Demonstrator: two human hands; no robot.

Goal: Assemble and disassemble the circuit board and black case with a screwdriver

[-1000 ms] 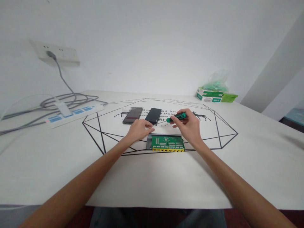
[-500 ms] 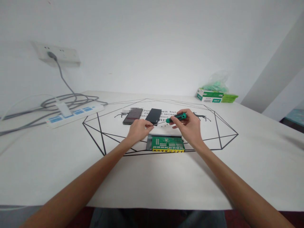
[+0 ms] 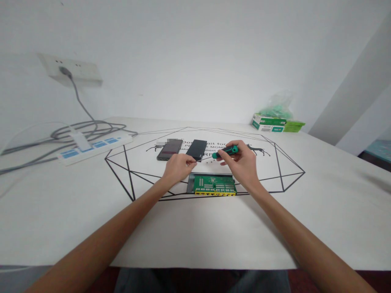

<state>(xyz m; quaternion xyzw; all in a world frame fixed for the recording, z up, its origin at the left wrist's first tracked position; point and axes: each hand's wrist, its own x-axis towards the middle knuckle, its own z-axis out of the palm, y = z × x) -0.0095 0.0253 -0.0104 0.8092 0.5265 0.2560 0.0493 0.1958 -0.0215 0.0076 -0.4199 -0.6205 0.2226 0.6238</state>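
My right hand [image 3: 241, 160] grips a green and black screwdriver [image 3: 225, 151], its thin shaft pointing left. At the shaft's tip, my left hand [image 3: 178, 167] has its fingertips pinched together; whatever they hold is too small to name. Just beyond my left hand lie two dark phones, one on the left [image 3: 170, 149] and one on the right [image 3: 196, 150]. Nearer to me, a green circuit board [image 3: 215, 184] with a yellow front edge sits in a dark metal tray [image 3: 191, 184]. Several tiny dark screws [image 3: 210, 162] rest on the table between the hands.
A white power strip [image 3: 96, 149] and coiled grey cables [image 3: 61, 132] lie at the left, below a wall socket [image 3: 73, 70]. Green and white boxes [image 3: 269, 122] with a plastic bag [image 3: 277, 106] on top stand at the back right. Black lines and lettering mark the white table [image 3: 195, 232].
Both hands hold nearly the same pose, with the screwdriver tip still at my left fingertips. The whole view has shifted very slightly.
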